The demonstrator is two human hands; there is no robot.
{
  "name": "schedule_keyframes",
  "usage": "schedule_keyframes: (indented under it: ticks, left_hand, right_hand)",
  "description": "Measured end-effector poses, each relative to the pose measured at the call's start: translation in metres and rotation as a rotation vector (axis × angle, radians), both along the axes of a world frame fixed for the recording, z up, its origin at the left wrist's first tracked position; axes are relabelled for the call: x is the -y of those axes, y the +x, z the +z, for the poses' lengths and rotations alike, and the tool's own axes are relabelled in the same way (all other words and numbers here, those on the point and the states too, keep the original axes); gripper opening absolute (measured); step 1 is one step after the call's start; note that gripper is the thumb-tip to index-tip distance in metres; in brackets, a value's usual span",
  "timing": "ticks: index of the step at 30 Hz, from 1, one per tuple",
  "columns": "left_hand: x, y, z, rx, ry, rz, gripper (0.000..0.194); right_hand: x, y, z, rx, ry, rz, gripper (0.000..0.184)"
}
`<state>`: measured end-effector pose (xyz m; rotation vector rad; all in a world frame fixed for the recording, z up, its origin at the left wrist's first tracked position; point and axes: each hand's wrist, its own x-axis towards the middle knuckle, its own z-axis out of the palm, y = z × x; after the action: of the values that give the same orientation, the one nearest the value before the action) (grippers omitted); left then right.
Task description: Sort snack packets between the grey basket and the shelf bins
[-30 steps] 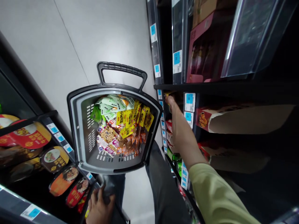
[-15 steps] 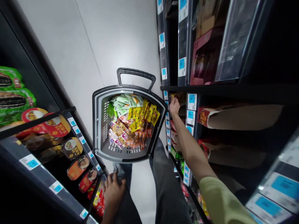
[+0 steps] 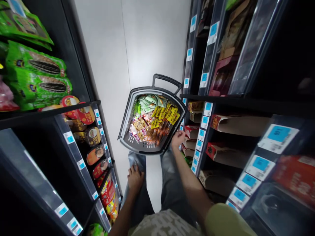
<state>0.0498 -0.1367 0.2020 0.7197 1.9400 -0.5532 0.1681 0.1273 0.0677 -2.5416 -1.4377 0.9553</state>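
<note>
A grey shopping basket (image 3: 128,113) with a black handle stands on the pale floor ahead of my knees, holding many snack packets in yellow, green and orange. My right hand (image 3: 177,138) hovers between the basket's right rim and the low shelf of red boxes (image 3: 192,131), fingers loosely apart, and I see nothing in them. My left hand (image 3: 135,178) lies flat on my left knee, empty.
Dark shelving lines both sides of a narrow aisle. On the left are green bags (image 3: 36,75) and round-lidded bowls (image 3: 94,154). On the right are cardboard display boxes (image 3: 236,124) and blue price tags (image 3: 278,134). Bare floor (image 3: 147,42) stretches beyond the basket.
My right hand has pulled back out of the upper right shelf and dropped to beside the basket rim. The view has tilted up and back, and my left hand now lies on my knee.
</note>
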Motion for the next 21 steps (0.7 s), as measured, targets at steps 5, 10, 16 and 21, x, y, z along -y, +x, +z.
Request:
schedule_keyframes:
  ticks: [5,10,16,21]
  left_hand:
    - [0.011,0.002,0.0,0.008,0.032,0.029,0.047]
    - [0.02,0.002,-0.002,0.005,0.068,0.067,0.048]
    - [0.031,0.01,0.009,0.037,0.08,0.09,0.051]
    - [0.031,0.005,0.034,0.085,0.107,0.08,0.052]
  right_hand:
    - [0.029,-0.033,0.017,-0.001,-0.441,0.304,0.023]
    - [0.044,-0.046,0.001,0.036,-0.732,0.383,0.019]
    - [0.058,-0.038,0.009,-0.014,-0.735,0.43,0.016]
    - [0.057,-0.025,0.089,-0.223,-0.686,0.411,0.026]
